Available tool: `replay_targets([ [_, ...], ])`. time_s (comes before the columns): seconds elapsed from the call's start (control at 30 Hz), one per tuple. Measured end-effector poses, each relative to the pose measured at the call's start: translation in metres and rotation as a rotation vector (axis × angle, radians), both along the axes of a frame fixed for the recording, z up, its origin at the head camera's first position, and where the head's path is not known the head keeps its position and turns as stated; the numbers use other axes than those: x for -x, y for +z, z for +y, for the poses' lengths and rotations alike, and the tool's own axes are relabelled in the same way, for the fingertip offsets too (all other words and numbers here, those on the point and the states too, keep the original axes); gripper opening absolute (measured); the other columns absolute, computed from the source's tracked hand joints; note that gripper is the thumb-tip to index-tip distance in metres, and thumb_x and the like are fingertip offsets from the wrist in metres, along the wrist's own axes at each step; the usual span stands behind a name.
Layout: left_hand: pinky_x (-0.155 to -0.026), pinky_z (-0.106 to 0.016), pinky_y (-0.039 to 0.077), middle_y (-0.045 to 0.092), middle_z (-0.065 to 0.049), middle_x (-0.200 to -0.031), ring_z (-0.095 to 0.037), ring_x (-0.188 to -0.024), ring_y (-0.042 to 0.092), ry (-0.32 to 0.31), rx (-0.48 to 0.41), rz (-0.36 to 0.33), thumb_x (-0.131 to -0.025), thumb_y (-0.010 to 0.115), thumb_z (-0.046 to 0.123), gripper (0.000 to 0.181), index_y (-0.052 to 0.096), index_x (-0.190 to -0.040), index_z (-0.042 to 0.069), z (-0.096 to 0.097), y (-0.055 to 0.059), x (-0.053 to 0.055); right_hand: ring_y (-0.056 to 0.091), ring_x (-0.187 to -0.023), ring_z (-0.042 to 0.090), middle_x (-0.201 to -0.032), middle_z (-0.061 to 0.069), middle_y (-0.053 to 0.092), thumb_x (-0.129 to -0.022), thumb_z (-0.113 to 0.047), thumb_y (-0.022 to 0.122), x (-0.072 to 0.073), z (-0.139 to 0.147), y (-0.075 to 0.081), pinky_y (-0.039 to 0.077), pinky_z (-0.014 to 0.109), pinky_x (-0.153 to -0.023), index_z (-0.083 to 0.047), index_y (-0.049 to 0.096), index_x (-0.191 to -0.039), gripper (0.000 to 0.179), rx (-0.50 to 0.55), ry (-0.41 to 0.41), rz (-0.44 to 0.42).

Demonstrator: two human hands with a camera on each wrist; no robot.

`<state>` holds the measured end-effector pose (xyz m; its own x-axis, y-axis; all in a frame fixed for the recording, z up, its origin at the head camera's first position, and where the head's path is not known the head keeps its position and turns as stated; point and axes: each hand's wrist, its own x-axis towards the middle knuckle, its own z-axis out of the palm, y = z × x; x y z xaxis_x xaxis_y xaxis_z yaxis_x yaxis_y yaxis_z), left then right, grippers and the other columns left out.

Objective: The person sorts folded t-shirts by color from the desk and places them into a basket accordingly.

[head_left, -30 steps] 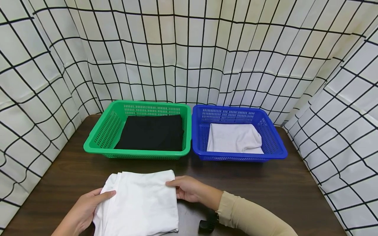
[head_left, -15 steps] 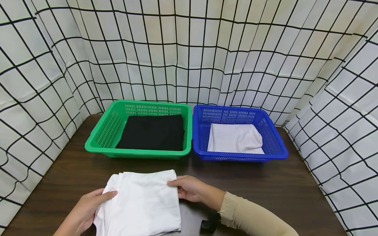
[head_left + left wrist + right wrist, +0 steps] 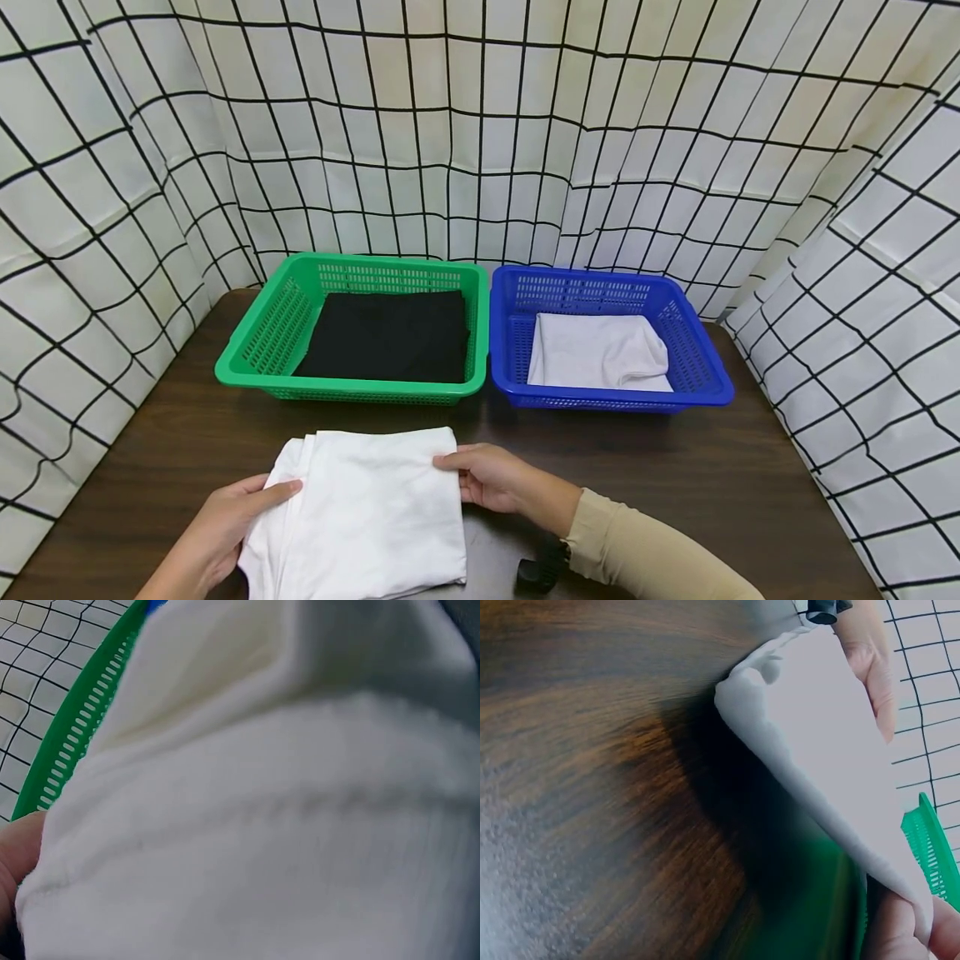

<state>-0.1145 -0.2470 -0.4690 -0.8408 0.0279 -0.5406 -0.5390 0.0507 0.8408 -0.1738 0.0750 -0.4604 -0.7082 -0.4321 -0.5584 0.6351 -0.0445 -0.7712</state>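
A folded white cloth (image 3: 375, 517) is held over the near part of the table. My left hand (image 3: 228, 521) grips its left side, thumb on top. At the upper right edge, my right hand (image 3: 498, 479) pinches it between thumb and fingers. Close up in the left wrist view, the cloth (image 3: 247, 862) shows a stitched seam and an open fold, with a fingertip (image 3: 19, 844) at its edge. Seen from the right wrist, the cloth (image 3: 817, 742) slants above the table, my right fingers (image 3: 896, 922) at one corner. Fingers beneath the cloth are hidden.
A green basket (image 3: 360, 387) with folded black cloth (image 3: 386, 337) stands behind the hands. Beside it, a blue basket (image 3: 615, 398) holds another folded white cloth (image 3: 596, 350). Grid-patterned curtains (image 3: 502, 142) enclose the brown table (image 3: 675, 475). A small black object (image 3: 534, 575) is near the right cuff.
The right hand and the cloth's right edge have shifted slightly right and away from me. The left hand has moved very little. Both hands keep their hold, and the baskets stay in place.
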Motion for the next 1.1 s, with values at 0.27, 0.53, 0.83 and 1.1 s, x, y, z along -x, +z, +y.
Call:
replay_targets([
  [0.27, -0.072, -0.037, 0.062, 0.075, 0.002, -0.087, -0.015, -0.080, 0.072, -0.025, -0.017, -0.005, -0.095, 0.066, 0.024, 0.013, 0.071, -0.105, 0.017, 0.002, 0.003, 0.003, 0.071, -0.094, 0.013, -0.101, 0.005, 0.074, -0.100, -0.008, 0.057, 0.001, 0.007, 0.008, 0.058, 0.038, -0.093, 0.003, 0.059, -0.126, 0.029, 0.010, 0.029, 0.009],
  [0.53, -0.073, -0.037, 0.062, 0.075, 0.001, -0.091, -0.016, -0.083, 0.072, -0.045, 0.024, 0.007, -0.094, 0.067, 0.026, 0.035, 0.067, -0.120, 0.003, 0.007, 0.010, 0.008, 0.071, -0.091, 0.013, -0.102, 0.004, 0.074, -0.101, -0.011, 0.055, 0.002, 0.019, 0.016, 0.059, 0.038, -0.090, 0.002, 0.060, -0.126, 0.028, -0.014, 0.082, 0.019],
  [0.83, -0.076, -0.036, 0.062, 0.075, 0.002, -0.091, -0.015, -0.084, 0.073, -0.104, -0.048, 0.020, -0.096, 0.064, 0.027, 0.034, 0.065, -0.123, 0.006, 0.011, 0.016, 0.012, 0.071, -0.089, 0.011, -0.103, 0.004, 0.074, -0.102, -0.014, 0.055, 0.004, 0.031, 0.023, 0.060, 0.038, -0.087, 0.001, 0.059, -0.126, 0.029, -0.017, 0.114, 0.031],
  [1.1, -0.078, -0.035, 0.062, 0.075, 0.003, -0.094, -0.014, -0.088, 0.072, -0.129, -0.097, 0.021, -0.096, 0.065, 0.026, 0.028, 0.067, -0.120, 0.011, 0.017, 0.019, 0.015, 0.072, -0.089, 0.011, -0.104, 0.003, 0.074, -0.102, -0.015, 0.055, 0.006, 0.039, 0.026, 0.061, 0.036, -0.084, 0.001, 0.058, -0.128, 0.030, -0.007, 0.125, 0.042],
])
